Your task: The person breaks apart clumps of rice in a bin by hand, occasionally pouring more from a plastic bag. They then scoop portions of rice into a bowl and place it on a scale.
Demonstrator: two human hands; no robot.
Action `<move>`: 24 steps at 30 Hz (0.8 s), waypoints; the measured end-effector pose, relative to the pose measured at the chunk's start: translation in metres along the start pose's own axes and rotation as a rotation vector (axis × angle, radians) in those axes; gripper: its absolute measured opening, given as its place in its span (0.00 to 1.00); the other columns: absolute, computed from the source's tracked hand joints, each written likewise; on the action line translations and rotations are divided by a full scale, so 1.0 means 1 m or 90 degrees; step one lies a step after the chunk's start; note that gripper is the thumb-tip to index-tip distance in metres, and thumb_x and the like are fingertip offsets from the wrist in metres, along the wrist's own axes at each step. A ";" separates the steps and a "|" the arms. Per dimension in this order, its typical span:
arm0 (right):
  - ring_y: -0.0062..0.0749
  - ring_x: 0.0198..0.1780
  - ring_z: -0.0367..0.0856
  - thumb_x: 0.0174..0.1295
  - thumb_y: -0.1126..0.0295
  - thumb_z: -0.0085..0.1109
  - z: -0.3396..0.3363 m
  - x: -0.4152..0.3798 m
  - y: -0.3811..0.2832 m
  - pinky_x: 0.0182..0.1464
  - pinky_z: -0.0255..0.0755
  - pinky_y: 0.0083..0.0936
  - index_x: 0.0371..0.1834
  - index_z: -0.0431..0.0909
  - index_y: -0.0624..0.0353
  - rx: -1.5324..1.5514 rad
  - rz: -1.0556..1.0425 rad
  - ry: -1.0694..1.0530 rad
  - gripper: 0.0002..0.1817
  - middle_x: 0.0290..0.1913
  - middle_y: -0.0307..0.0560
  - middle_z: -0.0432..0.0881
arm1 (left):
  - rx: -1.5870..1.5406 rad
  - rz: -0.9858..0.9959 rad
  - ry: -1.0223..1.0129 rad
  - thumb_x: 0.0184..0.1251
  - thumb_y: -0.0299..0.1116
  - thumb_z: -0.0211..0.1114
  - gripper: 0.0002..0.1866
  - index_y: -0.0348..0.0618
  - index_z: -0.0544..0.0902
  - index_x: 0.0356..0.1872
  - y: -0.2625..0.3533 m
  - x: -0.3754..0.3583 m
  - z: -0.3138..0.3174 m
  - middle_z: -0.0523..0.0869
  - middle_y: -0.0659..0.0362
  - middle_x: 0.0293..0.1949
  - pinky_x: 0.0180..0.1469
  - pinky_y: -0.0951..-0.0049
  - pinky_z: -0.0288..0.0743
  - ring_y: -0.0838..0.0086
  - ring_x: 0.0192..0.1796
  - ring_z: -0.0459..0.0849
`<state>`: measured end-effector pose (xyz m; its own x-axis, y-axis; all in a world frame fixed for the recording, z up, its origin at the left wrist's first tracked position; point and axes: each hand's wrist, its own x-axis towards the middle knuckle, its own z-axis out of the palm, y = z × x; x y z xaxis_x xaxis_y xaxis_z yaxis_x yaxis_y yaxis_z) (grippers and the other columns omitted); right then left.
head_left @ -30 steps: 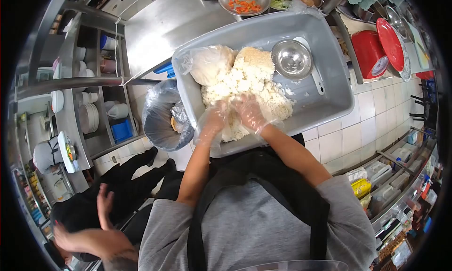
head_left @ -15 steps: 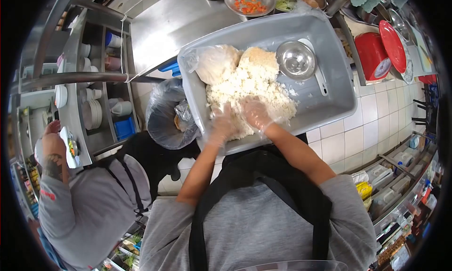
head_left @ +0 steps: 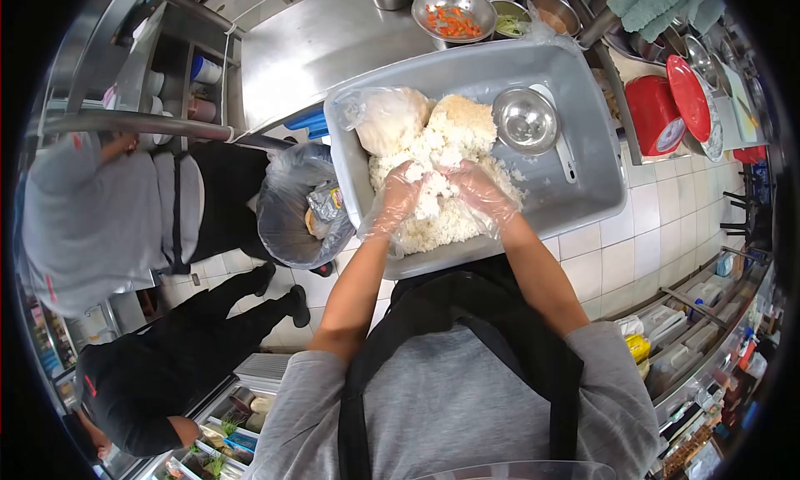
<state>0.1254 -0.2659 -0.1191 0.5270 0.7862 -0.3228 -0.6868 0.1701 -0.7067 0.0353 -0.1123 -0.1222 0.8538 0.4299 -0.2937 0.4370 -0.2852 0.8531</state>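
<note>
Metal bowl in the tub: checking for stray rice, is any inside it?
No, the metal bowl sits empty beside the rice.

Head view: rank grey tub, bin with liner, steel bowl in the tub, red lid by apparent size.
1. grey tub
2. bin with liner
3. and 4. red lid and steel bowl: look about alike; fisheye edge distortion makes ranking them unsure.

This is a working restaurant kitchen, as shown by the steel counter lined with metal bowls of chopped vegetables, the big grey tub of cooked rice, stacked white plates on shelves, tiled floor, lined bin and aproned co-workers.
</note>
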 end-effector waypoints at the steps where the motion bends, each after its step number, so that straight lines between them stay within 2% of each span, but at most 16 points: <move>1: 0.20 0.43 0.71 0.58 0.67 0.54 -0.003 0.001 0.004 0.38 0.70 0.19 0.51 0.68 0.67 -0.067 -0.071 -0.044 0.20 0.43 0.42 0.75 | -0.014 -0.080 0.032 0.51 0.39 0.65 0.25 0.32 0.73 0.47 0.023 -0.003 -0.001 0.79 0.48 0.40 0.47 0.72 0.70 0.65 0.44 0.78; 2: 0.17 0.38 0.71 0.58 0.64 0.55 0.008 -0.003 0.000 0.36 0.69 0.18 0.45 0.73 0.65 -0.261 -0.125 0.015 0.17 0.38 0.41 0.77 | -0.029 -0.159 0.065 0.52 0.40 0.64 0.25 0.30 0.73 0.46 0.048 -0.006 -0.004 0.80 0.48 0.37 0.47 0.72 0.70 0.65 0.42 0.78; 4: 0.17 0.35 0.71 0.57 0.63 0.56 0.013 -0.001 0.002 0.35 0.68 0.17 0.42 0.75 0.64 -0.319 -0.090 0.104 0.16 0.34 0.41 0.78 | -0.044 -0.235 0.095 0.53 0.41 0.64 0.24 0.29 0.74 0.44 0.073 -0.010 -0.013 0.81 0.49 0.34 0.46 0.72 0.71 0.65 0.39 0.79; 5: 0.16 0.32 0.71 0.57 0.62 0.56 0.015 0.000 0.003 0.35 0.67 0.16 0.39 0.77 0.63 -0.373 -0.053 0.193 0.15 0.31 0.40 0.78 | -0.104 -0.265 -0.002 0.54 0.40 0.63 0.25 0.28 0.72 0.46 0.078 -0.013 -0.021 0.80 0.48 0.37 0.47 0.72 0.69 0.65 0.41 0.78; 6: 0.16 0.29 0.70 0.57 0.61 0.56 0.018 0.001 0.006 0.32 0.67 0.16 0.37 0.78 0.63 -0.338 -0.137 0.206 0.15 0.26 0.39 0.77 | -0.163 -0.294 -0.101 0.54 0.39 0.63 0.26 0.27 0.70 0.48 0.080 -0.015 -0.026 0.79 0.48 0.39 0.48 0.72 0.68 0.66 0.43 0.77; 7: 0.16 0.29 0.70 0.57 0.61 0.56 0.017 -0.001 0.002 0.32 0.67 0.16 0.37 0.78 0.63 -0.339 -0.139 0.207 0.15 0.26 0.39 0.77 | -0.163 -0.292 -0.102 0.54 0.39 0.63 0.26 0.27 0.70 0.48 0.070 -0.017 -0.025 0.79 0.48 0.39 0.48 0.72 0.68 0.66 0.43 0.77; 9: 0.17 0.31 0.72 0.58 0.64 0.56 0.019 -0.008 -0.012 0.33 0.69 0.18 0.39 0.76 0.64 -0.462 0.017 0.203 0.14 0.27 0.38 0.75 | -0.018 0.114 -0.070 0.55 0.36 0.61 0.28 0.29 0.65 0.53 0.040 -0.020 -0.018 0.76 0.49 0.46 0.52 0.73 0.65 0.67 0.48 0.74; 10: 0.17 0.31 0.72 0.58 0.64 0.56 0.024 -0.012 -0.013 0.33 0.69 0.18 0.39 0.76 0.64 -0.462 0.016 0.203 0.14 0.27 0.38 0.75 | -0.063 0.085 -0.102 0.57 0.33 0.59 0.28 0.30 0.61 0.56 0.035 -0.020 -0.017 0.73 0.49 0.50 0.56 0.74 0.62 0.68 0.53 0.70; 12: 0.21 0.34 0.75 0.59 0.65 0.55 0.033 -0.022 -0.011 0.39 0.69 0.18 0.44 0.73 0.61 -0.118 -0.048 0.131 0.13 0.35 0.42 0.75 | -0.099 0.085 -0.094 0.58 0.35 0.58 0.26 0.32 0.63 0.55 0.024 -0.016 -0.016 0.74 0.52 0.47 0.52 0.75 0.65 0.70 0.49 0.71; 14: 0.22 0.34 0.76 0.58 0.67 0.55 0.014 -0.021 -0.004 0.37 0.70 0.18 0.46 0.71 0.62 -0.141 -0.023 0.084 0.15 0.36 0.42 0.74 | -0.135 0.084 -0.087 0.60 0.37 0.57 0.24 0.34 0.65 0.54 0.028 -0.017 -0.016 0.75 0.56 0.45 0.48 0.76 0.69 0.73 0.45 0.73; 16: 0.23 0.33 0.76 0.57 0.68 0.55 0.009 -0.021 -0.003 0.35 0.71 0.18 0.48 0.69 0.62 -0.164 0.001 0.039 0.17 0.36 0.43 0.73 | -0.204 -0.203 -0.089 0.62 0.39 0.55 0.18 0.36 0.71 0.48 0.041 -0.019 -0.019 0.78 0.58 0.37 0.39 0.72 0.72 0.75 0.37 0.75; 19: 0.22 0.32 0.76 0.56 0.71 0.55 0.024 -0.020 -0.003 0.29 0.70 0.17 0.50 0.67 0.65 -0.331 0.076 0.135 0.18 0.37 0.45 0.74 | -0.051 -0.083 -0.049 0.62 0.44 0.55 0.18 0.36 0.75 0.39 0.030 -0.011 -0.013 0.79 0.60 0.29 0.31 0.71 0.70 0.77 0.30 0.74; 21: 0.29 0.27 0.75 0.58 0.75 0.47 0.021 -0.019 0.013 0.30 0.72 0.23 0.47 0.67 0.68 -0.384 -0.048 0.185 0.14 0.31 0.50 0.76 | 0.016 -0.101 -0.046 0.61 0.44 0.56 0.18 0.36 0.76 0.38 0.060 -0.019 -0.014 0.80 0.58 0.28 0.31 0.72 0.70 0.77 0.30 0.75; 22: 0.39 0.25 0.76 0.60 0.68 0.46 -0.015 -0.003 0.053 0.32 0.70 0.30 0.41 0.70 0.69 -0.562 -0.207 0.198 0.14 0.30 0.58 0.76 | 0.081 -0.119 -0.039 0.61 0.45 0.56 0.18 0.36 0.78 0.36 0.071 -0.023 -0.013 0.80 0.56 0.27 0.32 0.72 0.70 0.76 0.31 0.76; 23: 0.39 0.25 0.76 0.60 0.68 0.46 -0.008 -0.007 0.040 0.32 0.70 0.30 0.41 0.70 0.69 -0.562 -0.206 0.201 0.14 0.30 0.58 0.76 | 0.081 -0.118 -0.042 0.61 0.45 0.56 0.18 0.36 0.78 0.36 0.071 -0.024 -0.011 0.80 0.56 0.27 0.32 0.72 0.70 0.76 0.31 0.76; 24: 0.43 0.26 0.76 0.61 0.65 0.45 -0.004 -0.012 0.027 0.33 0.69 0.33 0.41 0.70 0.69 -0.703 -0.139 0.235 0.16 0.29 0.60 0.76 | 0.116 -0.073 -0.077 0.59 0.44 0.58 0.21 0.34 0.75 0.42 0.070 -0.026 -0.010 0.80 0.51 0.31 0.38 0.72 0.70 0.69 0.34 0.78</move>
<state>0.1025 -0.2732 -0.1364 0.8163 0.5544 -0.1622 0.1445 -0.4678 -0.8719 0.0409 -0.1343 -0.0506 0.8187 0.3660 -0.4426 0.5672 -0.3945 0.7229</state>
